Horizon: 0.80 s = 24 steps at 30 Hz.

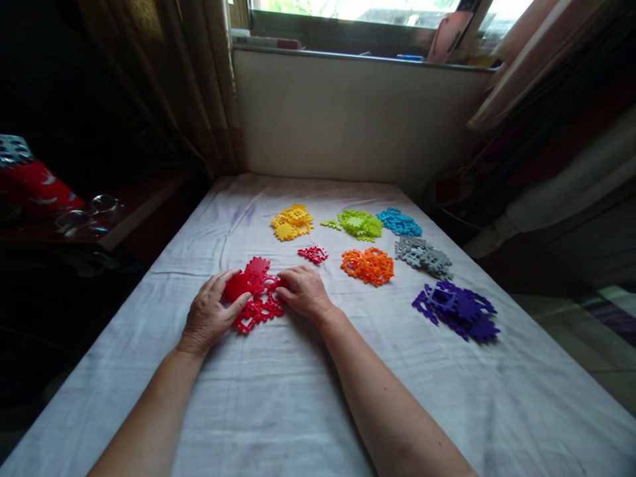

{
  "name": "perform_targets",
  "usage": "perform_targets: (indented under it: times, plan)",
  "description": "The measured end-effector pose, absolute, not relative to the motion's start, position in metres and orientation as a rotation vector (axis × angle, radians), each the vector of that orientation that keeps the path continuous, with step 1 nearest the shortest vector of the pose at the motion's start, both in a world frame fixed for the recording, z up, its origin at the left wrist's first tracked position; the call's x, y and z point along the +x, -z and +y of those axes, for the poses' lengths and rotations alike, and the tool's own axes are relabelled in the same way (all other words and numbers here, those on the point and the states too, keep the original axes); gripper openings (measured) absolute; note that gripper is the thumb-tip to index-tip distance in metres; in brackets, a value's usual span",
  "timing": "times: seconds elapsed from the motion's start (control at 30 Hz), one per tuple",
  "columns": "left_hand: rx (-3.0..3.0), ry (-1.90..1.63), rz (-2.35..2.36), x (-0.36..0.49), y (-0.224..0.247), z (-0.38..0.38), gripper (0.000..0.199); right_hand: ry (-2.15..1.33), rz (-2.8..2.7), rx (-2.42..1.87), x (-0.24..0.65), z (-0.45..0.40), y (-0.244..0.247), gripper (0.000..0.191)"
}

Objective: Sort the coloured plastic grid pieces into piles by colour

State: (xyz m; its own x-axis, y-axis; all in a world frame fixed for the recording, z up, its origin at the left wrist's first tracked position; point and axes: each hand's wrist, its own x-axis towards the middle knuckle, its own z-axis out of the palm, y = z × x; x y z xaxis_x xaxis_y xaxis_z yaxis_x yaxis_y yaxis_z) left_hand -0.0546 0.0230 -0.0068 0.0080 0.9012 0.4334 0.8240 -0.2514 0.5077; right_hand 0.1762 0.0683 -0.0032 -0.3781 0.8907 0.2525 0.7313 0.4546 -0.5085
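Note:
A pile of red interlocking plastic pieces (258,305), gear-edged and partly openwork, lies on the cloth-covered surface between my hands. My left hand (211,311) is curved around its left side, thumb resting over a red disc and fingers along the far edge. At the right edge, my right hand (304,289) has its fingers bent, with thumb and forefinger closed on a red piece. The undersides of the fingers are hidden. A smaller darker-red cluster (313,254) sits just beyond my right hand.
Separate piles surround this spot: yellow pieces (292,222), lime green pieces (360,225), blue pieces (399,222), grey pieces (424,257), orange pieces (368,266) and purple pieces (457,310). Eyeglasses (89,215) rest on a side table at left. A wall and window stand behind.

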Motion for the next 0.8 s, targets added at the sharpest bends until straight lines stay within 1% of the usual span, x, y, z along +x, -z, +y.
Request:
perform_targets:
  times: [0.1,0.2,0.37,0.47,0.6,0.7,0.8]
  plan:
    - [2.16,-1.034,1.806,-0.054,0.008,0.024,0.05,-0.436,-2.198,-1.386,0.169,0.068,0.005,0.016]
    - [2.152,-1.038,1.798,-0.055,0.009,0.025,0.05,-0.42,-2.09,-1.437,0.172,0.072,0.005,0.014]
    - [2.152,-1.037,1.84,-0.059,0.014,0.029,0.056,-0.267,-1.783,-1.619,0.204,0.084,0.003,0.019]
    - [2.145,-0.967,1.94,-0.06,0.019,0.031,0.059,-0.229,-1.64,-1.769,0.221,0.088,0.005,0.019]
    - [2.149,-0.835,1.985,-0.058,0.022,0.03,0.06,-0.193,-1.608,-1.89,0.227,0.087,0.006,0.022]
    - [2.169,-0.788,1.958,-0.057,0.02,0.03,0.061,-0.141,-1.651,-1.869,0.222,0.084,0.001,0.026]
    - [2.169,-0.791,1.944,-0.056,0.019,0.029,0.061,-0.296,-1.864,-1.672,0.215,0.08,-0.009,0.023]
